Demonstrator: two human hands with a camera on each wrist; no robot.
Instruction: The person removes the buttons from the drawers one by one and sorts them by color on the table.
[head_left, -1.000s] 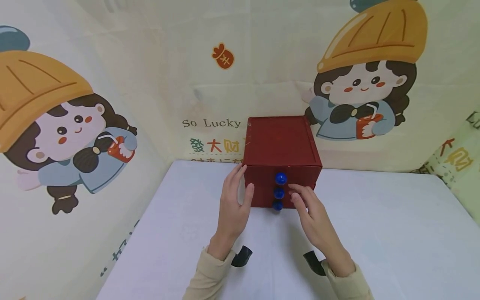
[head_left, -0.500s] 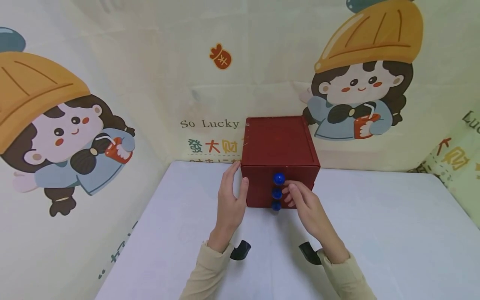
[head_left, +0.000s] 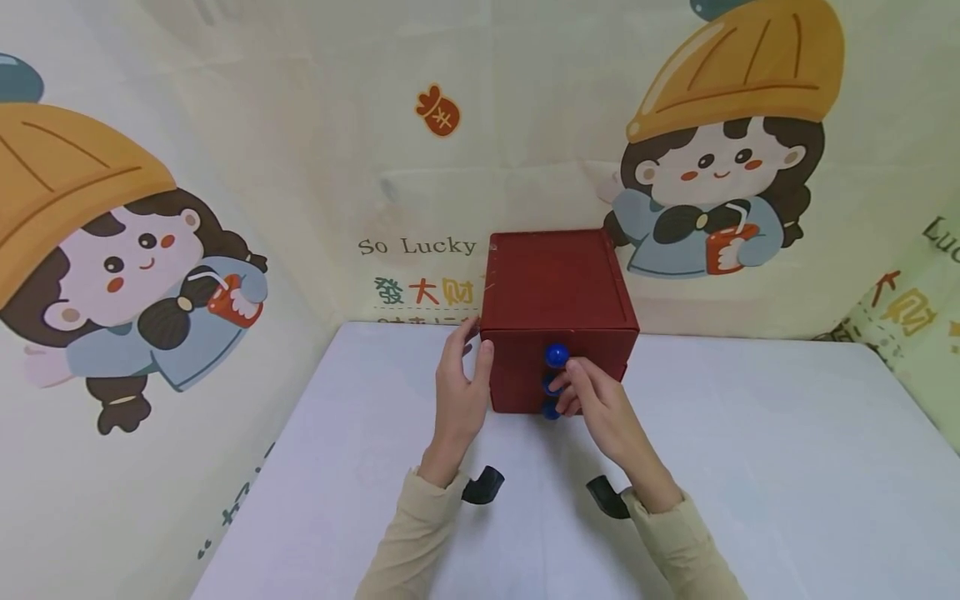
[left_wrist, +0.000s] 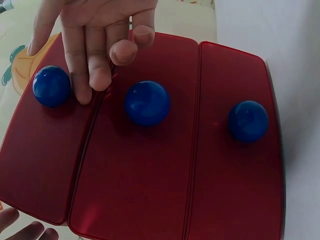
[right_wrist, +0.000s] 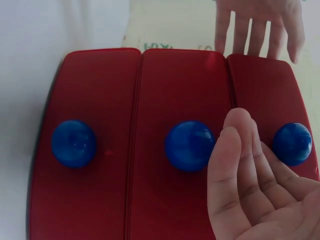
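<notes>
A dark red box (head_left: 558, 279) with three drawer fronts, each bearing a round blue knob, stands on the white table. My left hand (head_left: 461, 400) is at the box's left side, fingers extended; whether they touch it I cannot tell. My right hand (head_left: 603, 408) is in front of the drawers, its fingers loosely bent around the level of the top knob (head_left: 557, 355). In the left wrist view, its fingertips lie beside the top knob (left_wrist: 51, 86), near the middle knob (left_wrist: 147, 103), with neither gripped. The bottom knob (right_wrist: 74, 143) stands apart from the fingers in the right wrist view.
The white table (head_left: 757, 450) stretches to both sides of the box. Behind it hangs a cream cloth (head_left: 555, 100) printed with cartoon figures and lettering. A black curved piece (head_left: 483, 486) sits at each wrist by the beige sleeves.
My right hand has moved left and closer in to the upper knobs, now partly covering the middle one. The left hand stays by the box's left side. The drawers look unchanged.
</notes>
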